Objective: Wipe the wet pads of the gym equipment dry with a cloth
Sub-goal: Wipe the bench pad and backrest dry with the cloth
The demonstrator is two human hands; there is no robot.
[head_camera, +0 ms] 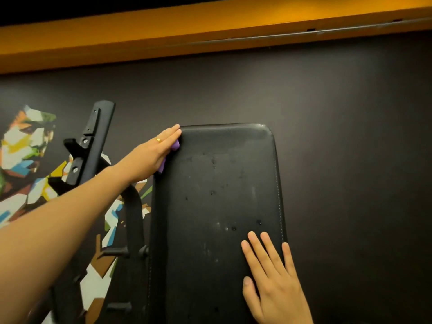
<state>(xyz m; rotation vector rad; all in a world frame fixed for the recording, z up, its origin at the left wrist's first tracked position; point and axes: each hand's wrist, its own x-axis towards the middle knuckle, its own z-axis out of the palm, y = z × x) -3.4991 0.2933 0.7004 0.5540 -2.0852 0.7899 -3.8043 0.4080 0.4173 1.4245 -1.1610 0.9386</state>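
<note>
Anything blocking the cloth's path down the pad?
Nothing visible down the middle to the droplets. The right hand lies flat on the pad, lower right, covering that patch. The left hand presses the cloth top-left.

The back pad (217, 206) is black, smooth like leather and a bit shiny, with wet drops and dull smears. The purple cloth (175, 145) looks soft. The black machine frame (93, 141) is dull, not shiny. The dark wall (350, 136) is matt. The ring (158, 140) shines gold.

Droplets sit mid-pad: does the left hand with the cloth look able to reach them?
Probably yes: the left hand presses the purple cloth on the pad, upper left; only bare surface separates it from the droplets; the right hand rests lower.
</note>
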